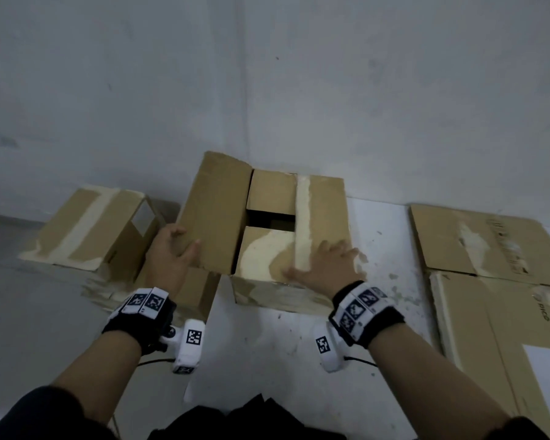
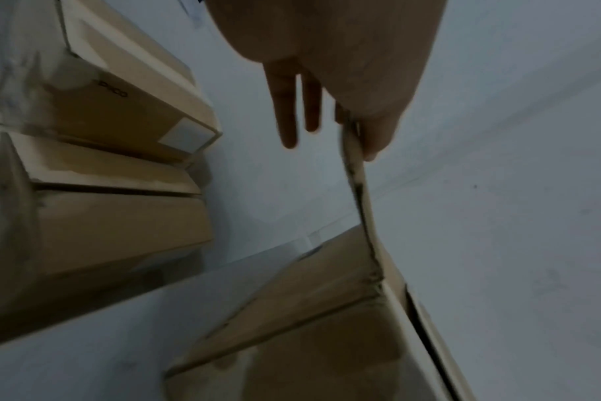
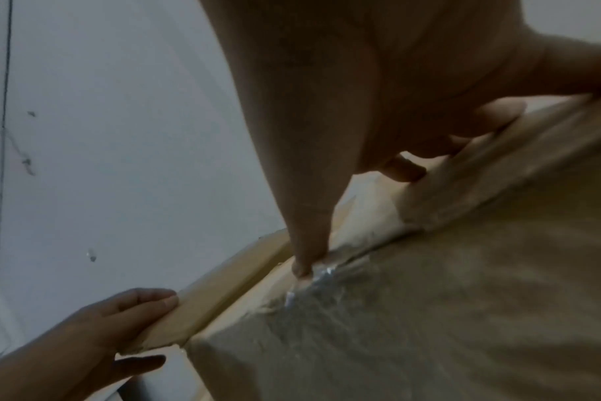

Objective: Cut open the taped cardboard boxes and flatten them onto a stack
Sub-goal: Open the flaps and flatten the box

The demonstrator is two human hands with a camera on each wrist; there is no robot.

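A: Flaps first, by the look of it. The brown cardboard box with pale tape strips sits on the white floor against the grey wall, and its top is partly open: the long left flap is raised, two short inner flaps lie level, and a dark gap shows between them.

B: And the hands?

A: The left hand holds the near corner of that raised flap, thumb on top and fingers beneath its edge, so it is pinching the cardboard. The right hand lies flat on the taped right flap, fingers spread apart and pressing, gripping nothing.

B: So which step?

A: Opening, I'd judge; flattening has not begun. The next move likely calls for folding the left flap fully outward while the right hand steadies the box, then freeing the right flap, whose tape strip seems to remain stuck along it.

B: Counts?

A: Three boxes standing: this one, a taped cardboard box tilted at the left, and a lower one partly hidden behind the left wrist. At the right, flattened cardboard sheets lie on the floor; I make out at least two, though overlaps hide the exact number. No cutter is visible.
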